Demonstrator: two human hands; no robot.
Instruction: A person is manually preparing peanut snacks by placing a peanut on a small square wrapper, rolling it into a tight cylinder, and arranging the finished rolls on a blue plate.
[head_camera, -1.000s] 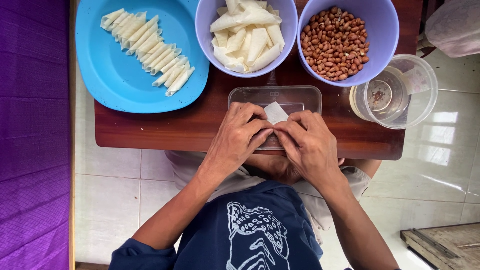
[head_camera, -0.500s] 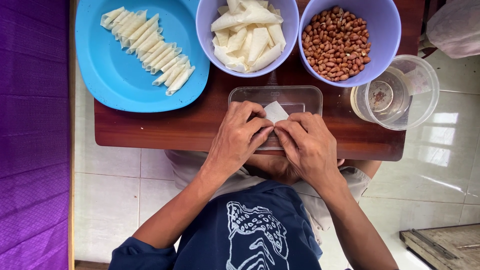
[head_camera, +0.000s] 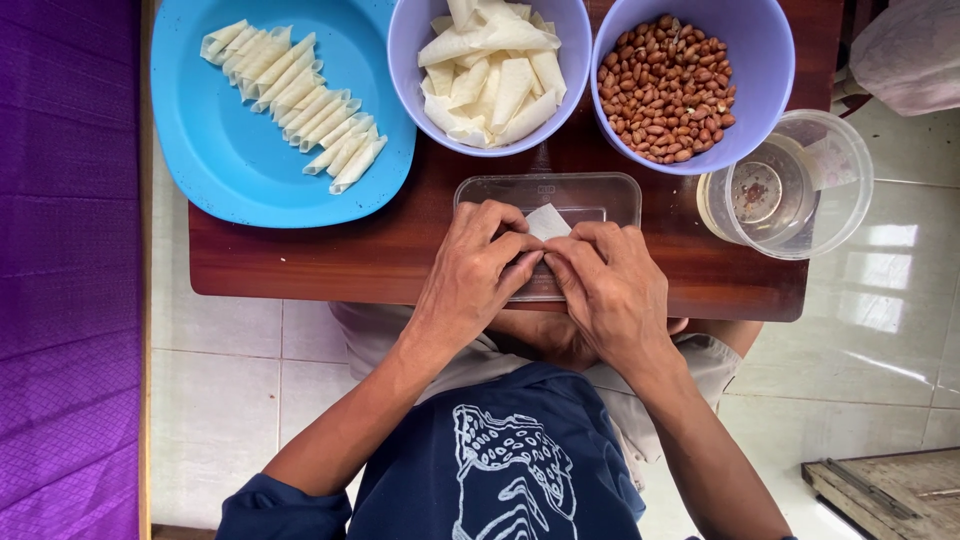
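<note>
My left hand (head_camera: 480, 268) and my right hand (head_camera: 612, 282) meet over a clear flat plastic lid (head_camera: 600, 192) on a low dark wooden table (head_camera: 330, 265). Both pinch a small white pastry wrapper (head_camera: 547, 219), whose free corner sticks up between the fingertips; the rest of it is hidden under my fingers. Beyond my hands stand a lilac bowl of cut white wrappers (head_camera: 490, 75) and a lilac bowl of red-skinned peanuts (head_camera: 668, 85). At the far left, a blue plate (head_camera: 240, 160) carries a row of several rolled wrappers (head_camera: 295, 100).
A clear round plastic container (head_camera: 790, 185) with a little liquid stands at the table's right end. Purple cloth (head_camera: 65, 270) lies along the left. White floor tiles surround the table; a wooden board (head_camera: 885, 490) shows at bottom right.
My fingers have shifted slightly on the wrapper, folding it tighter. Nothing else has moved.
</note>
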